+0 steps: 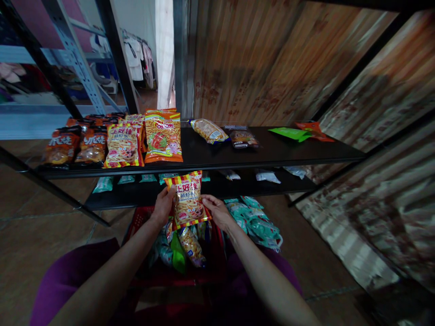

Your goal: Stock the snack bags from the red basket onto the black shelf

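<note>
Between the two hands, above a red basket (pixel 138 219) and in front of the lower shelf (pixel 244 188), a snack bag (pixel 187 199) is held with its printed face turned toward the wearer. It is gripped from both sides: its left edge is pinched by the left hand (pixel 164 204), the thumb laid over the front, and its right edge, lower down, is taken by the right hand (pixel 216 211), with the fingers drawn in close to the wrapper. How much of the back is covered by the fingers cannot be told.

The bag's long axis is set nearly upright, its top leaned a little to the left. From this grip, a matching bag (pixel 124 147) is seen up and to the left, stood at the front of the upper shelf (pixel 204 156), with an orange bag (pixel 165 140) placed just beside it on the right. That row is reached more nearly by the left hand than by the right. In view, the held bag's top is found just below the upper shelf's front edge, and is not rested on either shelf.

Beneath the bag, a green packet (pixel 177 253) and other packets are kept in the basket. Teal packets (pixel 261 226) are gathered beyond the right hand, near the floor.
</note>
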`<state>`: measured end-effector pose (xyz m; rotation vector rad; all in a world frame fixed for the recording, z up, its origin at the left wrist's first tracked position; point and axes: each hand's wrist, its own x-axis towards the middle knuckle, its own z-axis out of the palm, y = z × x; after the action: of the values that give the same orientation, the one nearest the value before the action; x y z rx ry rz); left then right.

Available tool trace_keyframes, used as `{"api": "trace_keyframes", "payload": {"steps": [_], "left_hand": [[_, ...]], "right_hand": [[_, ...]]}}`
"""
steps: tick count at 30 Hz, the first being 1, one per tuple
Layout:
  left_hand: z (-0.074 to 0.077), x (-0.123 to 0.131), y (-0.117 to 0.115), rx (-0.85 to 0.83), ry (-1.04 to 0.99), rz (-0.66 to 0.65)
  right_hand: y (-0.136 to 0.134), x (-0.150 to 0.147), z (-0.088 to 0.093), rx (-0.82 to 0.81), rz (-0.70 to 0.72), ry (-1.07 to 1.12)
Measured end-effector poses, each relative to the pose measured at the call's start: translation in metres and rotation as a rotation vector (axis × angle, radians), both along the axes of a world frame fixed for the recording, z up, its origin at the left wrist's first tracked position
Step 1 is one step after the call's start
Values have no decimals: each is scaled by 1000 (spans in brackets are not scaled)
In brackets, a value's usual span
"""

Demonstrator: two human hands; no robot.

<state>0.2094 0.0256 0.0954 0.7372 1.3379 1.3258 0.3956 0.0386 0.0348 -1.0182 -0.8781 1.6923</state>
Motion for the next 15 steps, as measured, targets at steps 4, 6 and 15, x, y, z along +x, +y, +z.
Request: {"api": "trace_keyframes", "payload": {"steps": [4,6,15], "left_hand": [[-6,-3,0,-25,-32,23],[-8,-4,-1,-20,-34,33],[-12,-10,-1,-21,-38,87]], "right_hand": [[0,3,-4,24,12,-52],[0,3,-7,42,32,-90],[-5,-1,-1,37,148,-101]]}}
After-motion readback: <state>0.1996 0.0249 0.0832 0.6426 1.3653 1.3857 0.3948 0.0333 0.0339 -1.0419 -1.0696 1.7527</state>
